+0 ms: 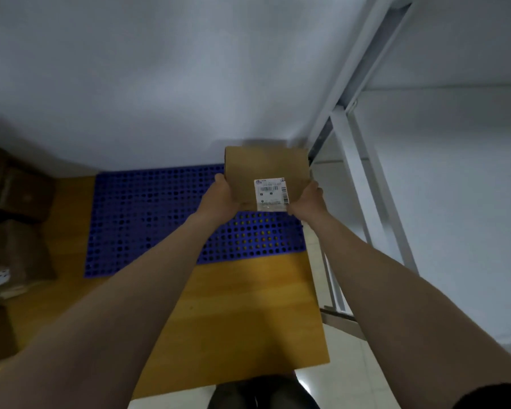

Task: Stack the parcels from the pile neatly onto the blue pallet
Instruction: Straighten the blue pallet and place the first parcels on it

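both hands, left hand (223,196) and right hand (309,200), grip 1 flat brown cardboard parcel (267,175) above the blue perforated plastic pallet (148,219) at frame centre; placing step; next, lower it squarely into the upper right corner

We find the brown cardboard parcel (266,168) at the blue perforated plastic pallet's (148,219) far right corner; brown cardboard boxes (18,202) pile left.

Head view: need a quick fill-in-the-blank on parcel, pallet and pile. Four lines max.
1. The left hand and right hand grip one parcel at the far ____ corner of the pallet.
2. The pallet's colour is ____.
3. The label on the parcel is ____.
4. The pile sits to the person's ____.

Missing words: right; blue; white; left.
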